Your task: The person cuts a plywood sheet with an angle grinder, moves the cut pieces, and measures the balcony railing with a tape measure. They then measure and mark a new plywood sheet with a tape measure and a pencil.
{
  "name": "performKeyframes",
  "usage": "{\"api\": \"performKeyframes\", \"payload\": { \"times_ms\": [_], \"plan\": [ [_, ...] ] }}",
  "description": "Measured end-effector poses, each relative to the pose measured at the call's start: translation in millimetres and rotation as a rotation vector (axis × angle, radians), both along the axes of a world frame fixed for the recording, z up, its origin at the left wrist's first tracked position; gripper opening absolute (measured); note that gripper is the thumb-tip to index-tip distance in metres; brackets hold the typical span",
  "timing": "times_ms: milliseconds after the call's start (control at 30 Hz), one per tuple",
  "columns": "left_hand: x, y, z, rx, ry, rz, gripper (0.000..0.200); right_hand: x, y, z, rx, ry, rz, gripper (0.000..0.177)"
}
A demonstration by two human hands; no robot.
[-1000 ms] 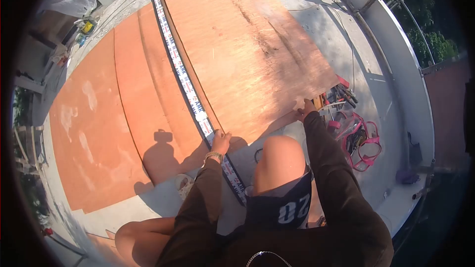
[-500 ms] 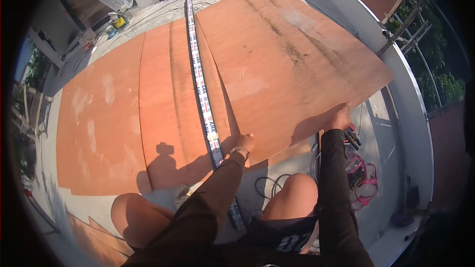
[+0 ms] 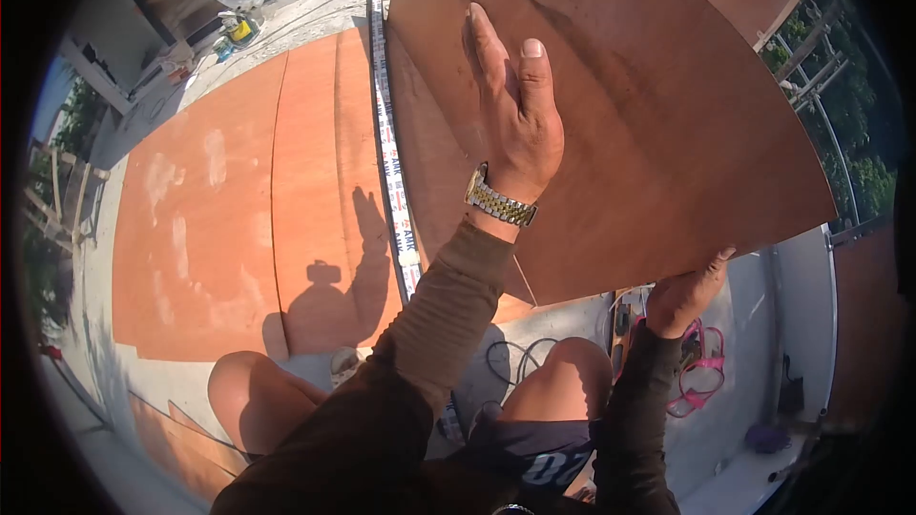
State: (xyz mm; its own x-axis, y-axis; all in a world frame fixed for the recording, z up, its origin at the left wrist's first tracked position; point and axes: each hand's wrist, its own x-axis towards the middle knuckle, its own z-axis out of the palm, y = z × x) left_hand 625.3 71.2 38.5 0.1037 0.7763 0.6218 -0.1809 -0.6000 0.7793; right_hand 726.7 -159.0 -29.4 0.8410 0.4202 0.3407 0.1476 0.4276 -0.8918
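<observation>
A large reddish-brown plywood sheet is tilted up on the right, its face in shade. At its lower right edge my right hand grips it, thumb along the rim. My left hand, with a gold-and-silver watch on the wrist, is raised before the sheet, fingers stretched up and thumb apart. It overlaps the sheet's face and holds nothing. Left of the tilted sheet, a long straight bar with white printed AMK film lies across another flat plywood sheet.
Pink straps and tools lie on the concrete floor at my right. A black cable curls near my knee. Plywood offcuts lie at lower left. A low white wall runs along the right, and a yellow tool sits at the back left.
The plywood sheet has risen from lying nearly flat to a steep tilt. My left hand has let go of its near corner and moved up; my right hand still holds the edge.
</observation>
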Motion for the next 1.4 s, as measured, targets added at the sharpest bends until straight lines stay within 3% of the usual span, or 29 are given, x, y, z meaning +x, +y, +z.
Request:
{"api": "performKeyframes", "payload": {
  "times_ms": [67, 100, 133, 200, 267, 333, 367, 467, 533, 567, 600, 667, 733, 800, 833, 900, 1000, 1033, 1133, 1233, 1267, 1333, 1400],
  "plan": [
    [31.6, -20.5, 0.9, -0.020, -0.162, 0.124, 0.082, -21.3, 20.2, 13.2, -0.044, -0.012, -0.234, 0.050],
    [53.9, -31.1, -8.9, -0.036, -0.183, 0.190, 0.080, -18.6, 17.0, 3.6, -0.044, -0.012, -0.211, 0.050],
    [65.3, -40.4, -20.7, -0.034, -0.179, 0.216, 0.080, -13.1, 7.0, -18.0, -0.234, -0.205, -0.319, 0.053],
    [75.0, -63.5, -52.7, -0.065, 0.437, -0.147, 0.079, -22.4, 2.9, -24.5, -0.442, -0.399, -0.400, 0.056],
    [90.4, -69.2, -69.6, -0.056, 0.425, -0.115, 0.078, -35.7, 22.6, 2.3, -0.011, 0.058, -0.344, 0.051],
    [86.5, -76.7, -96.3, -0.052, 0.431, -0.067, 0.078, -38.6, 16.4, -10.5, -0.043, 0.022, -0.344, 0.056],
    [79.9, -77.3, -111.9, -0.050, 0.430, -0.039, 0.077, -21.7, 4.8, -36.3, -0.193, -0.077, -0.380, 0.057],
    [48.9, -46.7, -166.5, -0.443, 0.187, -0.062, 0.079, -16.1, 5.4, -23.8, -0.128, -0.046, -0.323, 0.056],
    [20.0, -17.3, -253.9, -0.735, 0.156, 0.087, 0.076, -20.3, 3.0, -25.1, 0.071, 0.128, -0.298, 0.054],
    [-2.5, 7.3, -335.2, -0.995, 0.647, 0.074, 0.079, -22.1, -6.8, -27.9, -0.055, 0.003, -0.341, 0.052],
    [-24.8, 6.2, -366.8, -1.229, 0.675, -0.014, 0.082, -23.8, -16.5, -30.6, -0.174, -0.121, -0.394, 0.049],
    [-40.5, 3.8, -476.3, -1.222, 0.771, -0.291, 0.082, -29.0, -19.2, -10.9, 0.077, 0.144, -0.202, 0.041],
    [-51.6, -17.1, -420.4, -1.449, 0.453, -0.303, 0.078, 4.7, -52.9, -44.2, -0.003, 0.038, -0.221, 0.038],
    [-34.0, -41.1, -439.1, -1.485, 0.381, -0.346, 0.077, 11.5, -73.1, -57.1, -0.084, -0.066, -0.253, 0.035],
    [-16.5, -56.1, -449.7, -1.510, 0.313, -0.398, 0.077, 7.4, -80.1, -49.8, -0.179, -0.158, -0.333, 0.035],
    [10.5, -63.8, -456.3, -1.539, 0.168, -0.510, 0.076, 0.0, -75.0, -15.4, -0.007, -0.085, -0.291, 0.037],
    [2.7, -86.4, -352.5, -1.708, -0.058, -0.639, 0.076, 1.7, -70.0, 27.8, 0.089, -0.136, -0.345, 0.033],
    [2.5, -85.0, -348.1, -1.743, -0.078, -0.690, 0.074, 9.9, -73.6, 34.4, 0.117, -0.176, -0.363, 0.033],
    [13.3, -92.5, -358.5, -1.550, -0.264, -0.873, 0.074, 54.7, -102.2, 44.0, 0.041, -0.267, -0.431, 0.037],
    [-2.2, -72.2, -340.4, -1.545, -0.274, -0.744, 0.066, 118.1, -130.4, 29.0, -0.068, -0.263, -0.399, 0.043],
    [-14.7, -61.0, -334.8, -1.544, -0.290, -0.713, 0.066, 130.7, -128.9, 25.5, -0.362, -0.580, -0.590, 0.046],
    [-41.2, -37.5, -314.1, -1.542, -0.365, -0.589, 0.055, 166.5, -113.2, 14.3, -0.651, -0.900, -0.753, 0.050],
    [-73.6, -18.1, -304.0, -1.504, -0.380, -0.587, 0.048, 175.1, -58.4, 20.5, -0.466, -0.670, -0.688, 0.051]
  ]
}}
